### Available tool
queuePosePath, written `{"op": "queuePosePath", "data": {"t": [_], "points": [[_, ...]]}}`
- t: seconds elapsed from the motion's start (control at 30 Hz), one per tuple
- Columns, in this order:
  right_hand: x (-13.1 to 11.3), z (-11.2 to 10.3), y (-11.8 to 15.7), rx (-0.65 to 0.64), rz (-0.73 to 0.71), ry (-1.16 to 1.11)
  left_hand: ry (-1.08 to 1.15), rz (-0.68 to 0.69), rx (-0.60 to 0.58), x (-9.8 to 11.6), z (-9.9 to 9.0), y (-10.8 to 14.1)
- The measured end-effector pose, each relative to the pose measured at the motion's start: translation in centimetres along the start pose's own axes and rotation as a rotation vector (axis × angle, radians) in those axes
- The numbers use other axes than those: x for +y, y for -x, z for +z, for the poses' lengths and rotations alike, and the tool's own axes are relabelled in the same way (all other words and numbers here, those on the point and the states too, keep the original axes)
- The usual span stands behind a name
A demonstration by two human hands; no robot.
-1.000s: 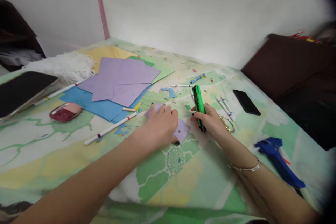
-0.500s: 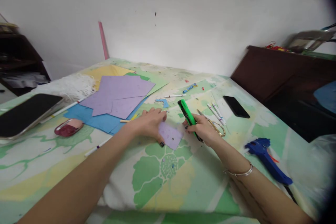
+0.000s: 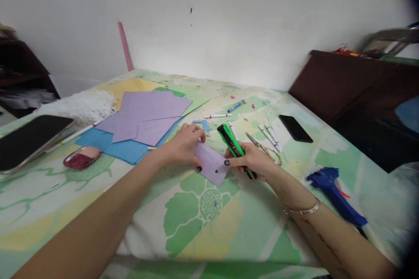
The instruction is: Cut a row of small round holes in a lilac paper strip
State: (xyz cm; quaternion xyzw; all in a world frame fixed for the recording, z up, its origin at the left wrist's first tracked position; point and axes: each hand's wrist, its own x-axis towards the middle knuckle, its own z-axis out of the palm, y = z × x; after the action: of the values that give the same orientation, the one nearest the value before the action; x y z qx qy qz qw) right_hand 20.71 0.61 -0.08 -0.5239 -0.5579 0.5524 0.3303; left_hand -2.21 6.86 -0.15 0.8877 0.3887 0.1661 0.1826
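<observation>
My left hand (image 3: 185, 144) grips the left edge of a small purple paper piece (image 3: 211, 163), thumb in front and fingers behind. A dark hole shows in the paper. My right hand (image 3: 250, 161) is closed around a green and black cutter-like tool (image 3: 233, 141), which slants up to the left; its thumb touches the paper's right edge. Gold-handled scissors (image 3: 266, 150) lie just behind my right hand. Larger purple sheets (image 3: 152, 111) rest on blue sheets (image 3: 113, 144) to the left.
White markers (image 3: 270, 137) and a black phone (image 3: 295, 129) lie at the right, with a blue glue gun (image 3: 337, 196) nearer. At the left are a large phone or tablet (image 3: 32, 139), a red and pink case (image 3: 81, 157) and white shredded strands (image 3: 81, 107). A wall stands behind the table.
My right hand has moved left, so its thumb now meets the small purple paper. The paper has lifted and tilted a little. The camera view has shifted slightly.
</observation>
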Motion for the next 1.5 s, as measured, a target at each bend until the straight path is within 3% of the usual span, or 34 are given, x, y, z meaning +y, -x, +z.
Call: {"op": "queuePosePath", "data": {"t": [0.17, 0.33, 0.4, 0.53, 0.63, 0.73, 1.03, 1.23, 1.5], "points": [[0.1, 0.0, -0.1, 0.103, -0.097, -0.033, 0.237, 0.006, 0.122, 0.6, -1.0, 0.1], [-0.2, -0.5, 0.2, 0.203, -0.282, -0.068, 0.58, -0.12, 0.279, 0.3, -2.9, 1.0], [-0.4, -0.6, 0.5, 0.188, -0.369, -0.072, 0.745, -0.15, 0.248, -0.1, -3.3, 1.2], [-0.3, -0.6, 0.8, 0.132, -0.517, -0.068, 1.094, -0.269, 0.018, 0.0, -2.6, 1.2], [0.0, -0.6, 0.8, 0.092, -0.534, -0.104, 1.105, -0.318, -0.157, 0.9, -1.3, 1.1], [0.2, -0.7, 0.7, 0.099, -0.536, -0.156, 1.15, -0.309, -0.234, 2.0, -0.5, 1.2], [-0.1, -0.2, 0.6, 0.211, -0.463, -0.372, 1.15, -0.321, -0.021, 3.7, 0.4, 1.2], [0.2, 0.2, 0.6, 0.255, -0.39, -0.345, 1.09, -0.356, 0.121, 4.4, 0.8, 1.2], [0.9, 0.9, 0.9, 0.28, -0.268, -0.269, 1.174, -0.339, -0.011, 5.0, 0.8, 1.3]]}}
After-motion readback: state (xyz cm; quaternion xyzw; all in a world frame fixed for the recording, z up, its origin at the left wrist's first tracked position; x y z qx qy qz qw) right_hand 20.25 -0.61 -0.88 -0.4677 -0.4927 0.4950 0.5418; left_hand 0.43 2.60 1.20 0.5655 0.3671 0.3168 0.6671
